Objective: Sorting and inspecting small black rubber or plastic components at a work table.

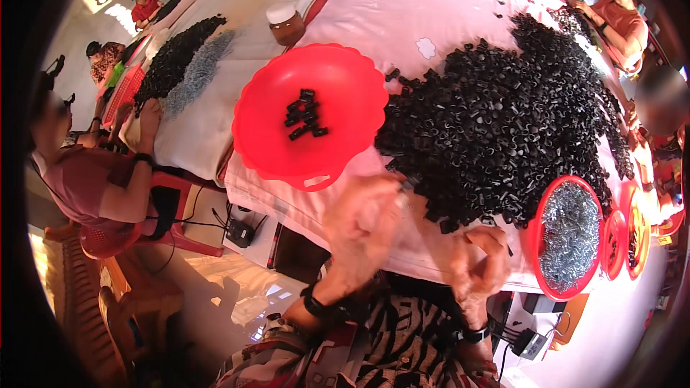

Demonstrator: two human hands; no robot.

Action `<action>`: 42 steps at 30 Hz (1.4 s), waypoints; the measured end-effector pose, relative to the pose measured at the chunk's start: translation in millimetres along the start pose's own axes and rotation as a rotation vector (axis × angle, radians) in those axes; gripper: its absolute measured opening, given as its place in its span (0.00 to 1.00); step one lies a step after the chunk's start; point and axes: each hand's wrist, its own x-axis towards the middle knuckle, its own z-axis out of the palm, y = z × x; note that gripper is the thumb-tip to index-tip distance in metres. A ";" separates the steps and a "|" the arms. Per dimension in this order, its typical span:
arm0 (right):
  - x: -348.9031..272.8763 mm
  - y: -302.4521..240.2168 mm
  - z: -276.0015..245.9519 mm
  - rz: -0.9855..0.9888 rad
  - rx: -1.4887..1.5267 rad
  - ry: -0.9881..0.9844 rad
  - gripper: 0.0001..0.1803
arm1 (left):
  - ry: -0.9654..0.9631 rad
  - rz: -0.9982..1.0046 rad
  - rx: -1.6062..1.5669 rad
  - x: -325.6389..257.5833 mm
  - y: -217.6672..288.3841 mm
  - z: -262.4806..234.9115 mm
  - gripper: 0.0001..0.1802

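My left hand [361, 226], blurred, hovers over the table's near edge with its fingers curled together, at the near left of the heap. Whatever it pinches is too smeared to name. Close to the heap's front edge, my right hand [478, 264] has its thumb and fingers bent into a pinch; what they hold is hidden. The big heap of small black plastic pieces [496, 122], short and hollow-looking, spreads beyond both hands. To the left stands a red scalloped bowl [262, 104] with several black pieces [305, 115] in its middle.
At my right are a red bowl of small silvery metal parts [569, 237] and two smaller dishes. A brown jar with a white lid [285, 23] stands behind the scalloped bowl. A person [108, 179] works at the left; others sit around the pink-covered table [402, 0].
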 end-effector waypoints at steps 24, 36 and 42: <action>-17.9 17.9 -10.9 0.371 0.132 0.157 0.10 | -0.445 0.065 0.444 0.4 -29.5 -1.3 0.11; 5.2 -21.0 2.8 0.243 0.179 -0.218 0.12 | -0.609 -0.355 -0.223 -13.9 -25.9 -2.6 0.22; -0.9 -13.8 1.2 0.297 0.277 -0.292 0.11 | -0.622 -0.403 -0.228 -15.7 -21.6 -3.9 0.21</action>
